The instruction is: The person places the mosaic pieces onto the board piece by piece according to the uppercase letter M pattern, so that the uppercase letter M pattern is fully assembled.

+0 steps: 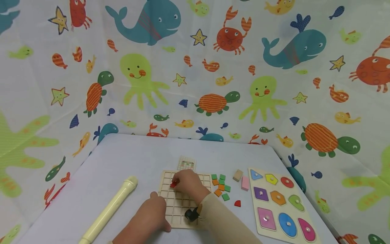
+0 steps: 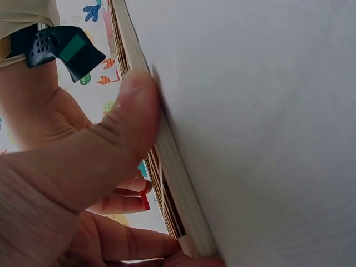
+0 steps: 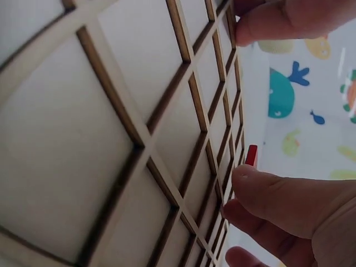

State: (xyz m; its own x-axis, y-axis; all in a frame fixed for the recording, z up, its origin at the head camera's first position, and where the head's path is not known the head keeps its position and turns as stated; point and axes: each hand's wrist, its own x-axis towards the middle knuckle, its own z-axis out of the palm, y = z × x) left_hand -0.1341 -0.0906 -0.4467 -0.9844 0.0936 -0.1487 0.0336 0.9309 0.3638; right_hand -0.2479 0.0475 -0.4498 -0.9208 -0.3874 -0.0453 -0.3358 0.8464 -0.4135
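Note:
A wooden grid board (image 1: 174, 214) lies on the white table, its square cells framed by thin raised strips. My left hand (image 1: 151, 214) grips its near left corner, and the left wrist view shows the thumb (image 2: 136, 105) against the board's side edge. Over the far left cells, my right hand (image 1: 189, 183) pinches a small red piece (image 1: 173, 184) between thumb and fingertips. In the right wrist view that red piece (image 3: 251, 155) stands out past the thumb, just above the grid. Whether it touches the board cannot be told.
Right of the board lie several green (image 1: 227, 188) and orange squares (image 1: 217, 192), a red quarter-round piece (image 1: 237, 203), and tan (image 1: 238, 175) and pink blocks (image 1: 245, 183). Further right is a knob puzzle (image 1: 268, 210). A patterned card (image 1: 187, 163) lies behind; a cream stick (image 1: 106, 211) lies left.

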